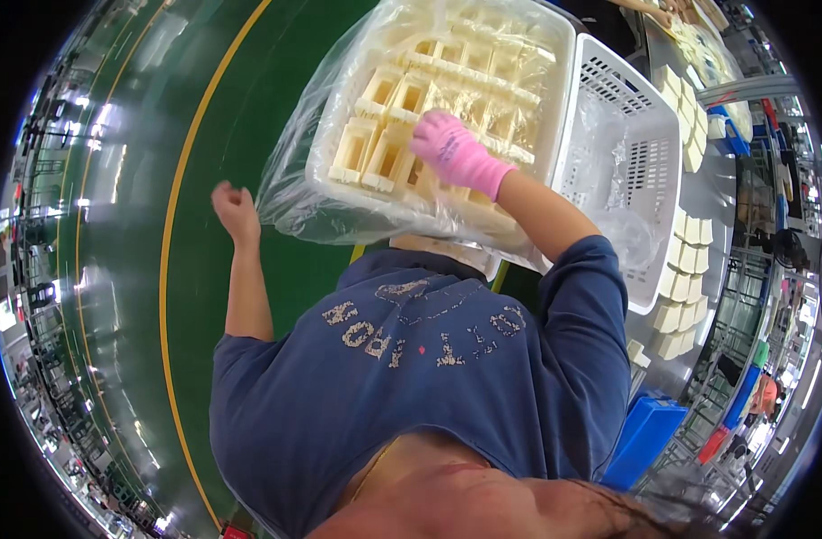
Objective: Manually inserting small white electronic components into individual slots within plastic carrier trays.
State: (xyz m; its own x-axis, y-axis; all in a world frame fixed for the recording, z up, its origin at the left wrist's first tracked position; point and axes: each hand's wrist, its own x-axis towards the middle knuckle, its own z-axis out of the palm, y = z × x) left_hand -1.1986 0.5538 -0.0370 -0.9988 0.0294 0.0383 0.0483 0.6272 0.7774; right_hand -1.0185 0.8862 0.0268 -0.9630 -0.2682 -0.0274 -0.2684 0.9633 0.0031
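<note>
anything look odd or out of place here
I see no spill. Slightly odd: the hands don't match, as the right hand wears a pink glove but the left hand is bare; the clear plastic bag spreads untidily past the white tub.

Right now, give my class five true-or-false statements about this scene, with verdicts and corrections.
A pink fabric glove covers the right hand. True.
The left hand wears a glove. False: the left hand is bare.
Clear plastic film overhangs the white plastic crate of cream, hollow blocks. True.
The white slotted plastic basket stands left of the crate. False: the basket stands right of it.
The floor on the left is red. False: the floor is green.
</note>
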